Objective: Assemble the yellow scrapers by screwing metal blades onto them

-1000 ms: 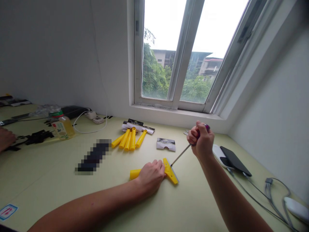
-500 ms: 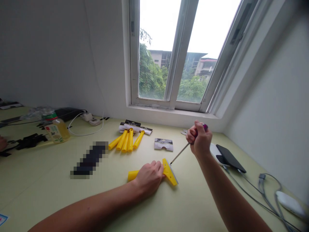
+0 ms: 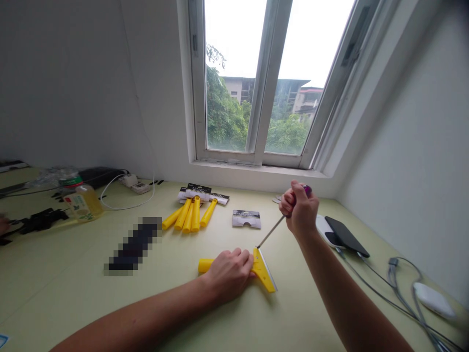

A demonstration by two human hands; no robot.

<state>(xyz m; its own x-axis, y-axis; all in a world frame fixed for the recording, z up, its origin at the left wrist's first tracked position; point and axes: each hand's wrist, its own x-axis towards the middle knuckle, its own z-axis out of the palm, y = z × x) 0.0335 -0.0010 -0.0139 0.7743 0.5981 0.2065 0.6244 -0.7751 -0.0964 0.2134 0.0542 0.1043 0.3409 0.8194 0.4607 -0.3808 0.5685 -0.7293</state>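
My left hand [image 3: 230, 271] is wrapped round the handle of a yellow scraper [image 3: 263, 272] lying on the pale green table. The scraper's wide head, edged with a thin metal blade, points right, and the butt of its handle shows left of my wrist. In my right hand [image 3: 301, 208] is a screwdriver [image 3: 271, 231] with a purple handle, gripped in a fist. Its long shaft slants down to the left, and the tip is at the far corner of the scraper head; whether it touches there I cannot tell for sure.
Several yellow scrapers [image 3: 196, 215] with card sleeves lie near the window. A loose card sleeve [image 3: 246, 219] is right of them. A blurred dark object [image 3: 135, 244], a juice bottle [image 3: 82, 200] and someone's hand [image 3: 4, 225] are left. Phone [image 3: 347, 235], cables and a white case [image 3: 434, 299] lie right.
The scraper head has shifted slightly right and towards me, with my left hand on it. The screwdriver tip now sits at the head's far corner instead of beside its blade edge.
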